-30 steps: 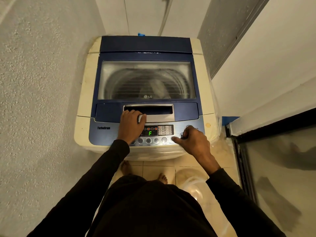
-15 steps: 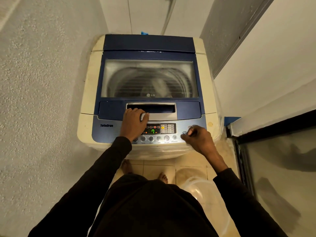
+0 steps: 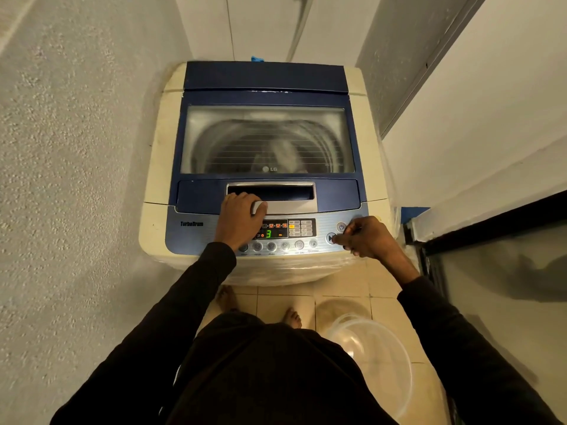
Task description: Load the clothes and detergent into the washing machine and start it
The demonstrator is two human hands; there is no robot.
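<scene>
A cream and blue top-loading washing machine stands in front of me with its glass lid closed. Through the glass the drum looks blurred. The control panel is lit and its display shows a green 3. My left hand rests flat on the panel's left part, thumb on the silver lid handle. My right hand is curled, with a fingertip on the round start button at the panel's right. No clothes or detergent are visible outside the machine.
A clear plastic basin lies on the tiled floor by my right foot. Rough walls close in on the left and right of the machine. A dark glass door stands at the right.
The display changed from F to 7 to 3. My right hand shifted right along the panel, from the middle buttons to the start button. The left hand stayed put.
</scene>
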